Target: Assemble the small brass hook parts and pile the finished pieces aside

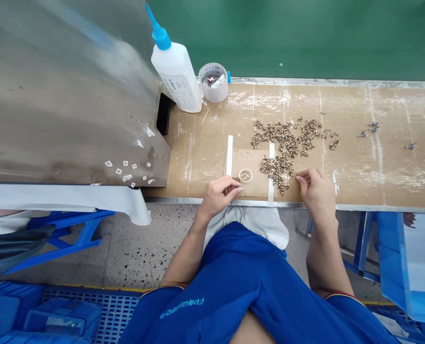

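My left hand is closed in a pinch beside a small round white cup. A tiny dark piece shows at its fingertips, too small to name. My right hand is also pinched, at the right edge of a pile of small brass-coloured metal parts. Whatever its fingertips hold, if anything, is too small to make out. Inside the cup there is some yellowish liquid or film. The cup stands on a cardboard piece held down by white tape strips.
A white bottle with a blue nozzle and a tape roll holding scraps stand at the back left. Several blue-tipped parts lie to the right. A metal panel bounds the left. Blue crates are below the table.
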Demonstrator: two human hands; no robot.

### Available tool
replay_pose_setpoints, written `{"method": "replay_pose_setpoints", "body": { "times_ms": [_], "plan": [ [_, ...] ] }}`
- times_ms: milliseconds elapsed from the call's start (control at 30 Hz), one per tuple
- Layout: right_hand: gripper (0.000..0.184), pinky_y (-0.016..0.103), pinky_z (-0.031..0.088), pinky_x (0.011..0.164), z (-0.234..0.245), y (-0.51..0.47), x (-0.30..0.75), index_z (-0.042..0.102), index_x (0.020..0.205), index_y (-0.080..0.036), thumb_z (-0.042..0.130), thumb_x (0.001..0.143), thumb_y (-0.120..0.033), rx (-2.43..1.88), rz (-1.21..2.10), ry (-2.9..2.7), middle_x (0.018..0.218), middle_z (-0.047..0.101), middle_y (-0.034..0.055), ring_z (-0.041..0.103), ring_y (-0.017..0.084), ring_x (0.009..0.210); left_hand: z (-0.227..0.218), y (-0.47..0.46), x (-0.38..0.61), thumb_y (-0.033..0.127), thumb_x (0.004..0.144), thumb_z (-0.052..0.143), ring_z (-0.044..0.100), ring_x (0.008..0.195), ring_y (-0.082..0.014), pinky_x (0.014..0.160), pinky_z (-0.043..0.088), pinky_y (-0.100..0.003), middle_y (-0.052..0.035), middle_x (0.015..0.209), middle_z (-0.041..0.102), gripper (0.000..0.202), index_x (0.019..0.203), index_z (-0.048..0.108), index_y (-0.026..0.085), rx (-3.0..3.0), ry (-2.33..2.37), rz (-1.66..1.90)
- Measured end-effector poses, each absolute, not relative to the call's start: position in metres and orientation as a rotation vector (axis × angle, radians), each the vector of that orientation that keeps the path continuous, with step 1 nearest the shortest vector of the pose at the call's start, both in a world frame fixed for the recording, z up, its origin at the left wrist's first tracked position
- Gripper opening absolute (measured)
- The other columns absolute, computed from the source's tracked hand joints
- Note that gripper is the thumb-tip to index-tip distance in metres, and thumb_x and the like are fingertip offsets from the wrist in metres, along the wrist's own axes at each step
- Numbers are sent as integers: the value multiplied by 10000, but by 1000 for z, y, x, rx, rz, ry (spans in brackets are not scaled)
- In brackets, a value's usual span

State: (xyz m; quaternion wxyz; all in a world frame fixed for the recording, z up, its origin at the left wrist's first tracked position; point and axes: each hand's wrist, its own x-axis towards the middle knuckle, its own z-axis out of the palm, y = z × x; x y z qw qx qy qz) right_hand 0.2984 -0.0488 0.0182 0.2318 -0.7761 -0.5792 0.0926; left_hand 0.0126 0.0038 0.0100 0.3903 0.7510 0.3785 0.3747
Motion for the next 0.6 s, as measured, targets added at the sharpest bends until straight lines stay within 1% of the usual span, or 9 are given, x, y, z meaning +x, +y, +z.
{"method": "replay_pose_setpoints", "body": {
  "times_ms": [167, 367, 467, 600],
  "plan": [
    [103, 380, 501, 727, 19, -52, 291, 618, 838, -223, 536, 886, -263, -2095, 241, -1615, 879, 652, 80, 626, 241, 770, 10, 4, 13, 281, 944, 663, 486, 519, -74, 487, 375, -192, 4, 663, 615, 178, 836, 705, 146, 1907, 959, 945],
    [129, 392, 545, 741, 21, -54, 292, 657, 874, -222, 534, 874, -259, -1989, 280, -1583, 869, 700, 81, 664, 241, 775, 10, 3, 12, 288, 947, 660, 500, 532, -76, 499, 386, -192, -6, 683, 636, 185, 838, 706, 145, 1894, 955, 934],
    [147, 395, 571, 744, 26, -53, 292, 681, 886, -223, 547, 870, -283, -1955, 341, -1531, 876, 728, 81, 686, 238, 781, 10, 3, 12, 304, 952, 654, 503, 531, -77, 496, 386, -193, -11, 688, 642, 205, 835, 709, 144, 1890, 959, 929],
    [157, 386, 600, 709, 33, -54, 288, 707, 886, -223, 612, 847, -343, -1882, 511, -1435, 850, 752, 70, 696, 223, 726, 9, 3, 12, 297, 949, 659, 507, 531, -78, 500, 392, -194, -10, 686, 644, 197, 836, 712, 144, 1895, 953, 942]
  ]
}}
